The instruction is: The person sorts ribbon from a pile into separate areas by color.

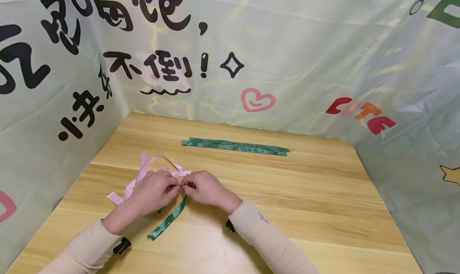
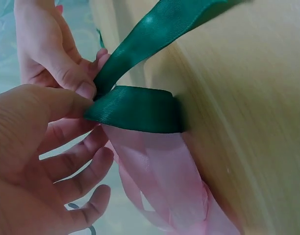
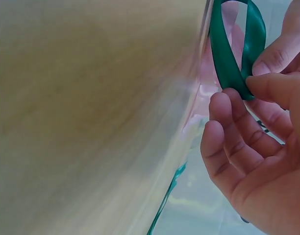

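My left hand and right hand meet over the left part of the table, fingertips close together. Between thumb and forefinger each pinches a glossy green ribbon. One tail of it slants toward the front of the table. In the left wrist view, a folded band of the green ribbon lies across pink ribbon, and another length rises beyond. The right wrist view has the green ribbon bent into a loop near the fingertips. Pink ribbon curls on the table behind my left hand. The pinched spot is mostly hidden by fingers.
Green ribbon strips lie side by side toward the back of the wooden table. Printed cloth hangs along the back and both sides. A dark band or mount shows at each wrist.
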Action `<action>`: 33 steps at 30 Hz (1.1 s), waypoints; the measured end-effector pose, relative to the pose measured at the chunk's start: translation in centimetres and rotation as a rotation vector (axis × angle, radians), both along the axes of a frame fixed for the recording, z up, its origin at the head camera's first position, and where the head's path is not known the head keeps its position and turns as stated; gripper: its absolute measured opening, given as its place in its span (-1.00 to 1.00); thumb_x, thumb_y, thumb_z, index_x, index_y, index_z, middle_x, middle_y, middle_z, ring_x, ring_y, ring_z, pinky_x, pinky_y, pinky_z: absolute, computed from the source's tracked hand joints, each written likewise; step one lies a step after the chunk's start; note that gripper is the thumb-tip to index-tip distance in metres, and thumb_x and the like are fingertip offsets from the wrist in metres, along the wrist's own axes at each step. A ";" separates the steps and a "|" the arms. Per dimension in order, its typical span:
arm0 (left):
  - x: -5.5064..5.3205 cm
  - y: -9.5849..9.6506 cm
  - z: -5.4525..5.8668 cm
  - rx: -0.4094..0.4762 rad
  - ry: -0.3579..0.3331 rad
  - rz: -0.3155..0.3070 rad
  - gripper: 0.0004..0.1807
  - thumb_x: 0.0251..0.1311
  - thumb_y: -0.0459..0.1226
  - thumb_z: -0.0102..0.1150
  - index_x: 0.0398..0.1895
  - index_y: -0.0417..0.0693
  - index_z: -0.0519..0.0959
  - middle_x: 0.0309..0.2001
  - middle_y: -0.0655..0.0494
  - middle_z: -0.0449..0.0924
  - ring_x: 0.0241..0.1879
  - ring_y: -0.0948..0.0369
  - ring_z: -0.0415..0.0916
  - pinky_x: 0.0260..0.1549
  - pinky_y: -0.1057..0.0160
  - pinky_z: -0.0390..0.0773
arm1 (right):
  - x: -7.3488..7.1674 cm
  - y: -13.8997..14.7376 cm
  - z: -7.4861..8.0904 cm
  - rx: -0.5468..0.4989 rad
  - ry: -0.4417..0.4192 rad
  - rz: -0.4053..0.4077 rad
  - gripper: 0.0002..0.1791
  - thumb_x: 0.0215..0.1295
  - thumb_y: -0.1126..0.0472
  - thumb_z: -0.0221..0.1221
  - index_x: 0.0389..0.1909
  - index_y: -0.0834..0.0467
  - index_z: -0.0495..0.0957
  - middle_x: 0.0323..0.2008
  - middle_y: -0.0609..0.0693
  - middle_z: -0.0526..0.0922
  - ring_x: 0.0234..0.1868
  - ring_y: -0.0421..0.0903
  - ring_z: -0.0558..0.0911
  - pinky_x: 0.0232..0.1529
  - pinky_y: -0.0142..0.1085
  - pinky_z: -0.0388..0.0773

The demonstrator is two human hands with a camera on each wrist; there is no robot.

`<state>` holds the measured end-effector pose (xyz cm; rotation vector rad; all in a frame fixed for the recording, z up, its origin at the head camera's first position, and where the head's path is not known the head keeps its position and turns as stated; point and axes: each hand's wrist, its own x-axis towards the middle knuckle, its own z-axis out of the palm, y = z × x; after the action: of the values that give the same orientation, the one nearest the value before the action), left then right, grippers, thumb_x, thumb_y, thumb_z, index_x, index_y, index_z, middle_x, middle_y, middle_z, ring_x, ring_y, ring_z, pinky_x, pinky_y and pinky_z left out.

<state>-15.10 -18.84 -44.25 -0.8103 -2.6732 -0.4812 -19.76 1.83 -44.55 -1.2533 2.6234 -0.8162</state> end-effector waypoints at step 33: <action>-0.7 -0.6 1.3 0.267 -0.161 -0.083 -0.91 0.34 -0.32 0.38 -0.15 -0.02 0.77 -0.66 0.40 0.42 -0.66 0.55 0.10 -0.65 0.45 0.20 | -1.4 3.7 2.2 -0.160 -0.072 -0.158 -0.82 0.47 0.26 0.16 -0.12 0.17 0.74 -0.33 -0.03 0.72 -0.44 -0.27 0.51 -0.36 -0.43 0.49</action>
<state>-15.83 -19.46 -42.99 -0.8353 -2.6449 -0.9371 -21.18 5.50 -42.35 -1.0389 2.6704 -1.0943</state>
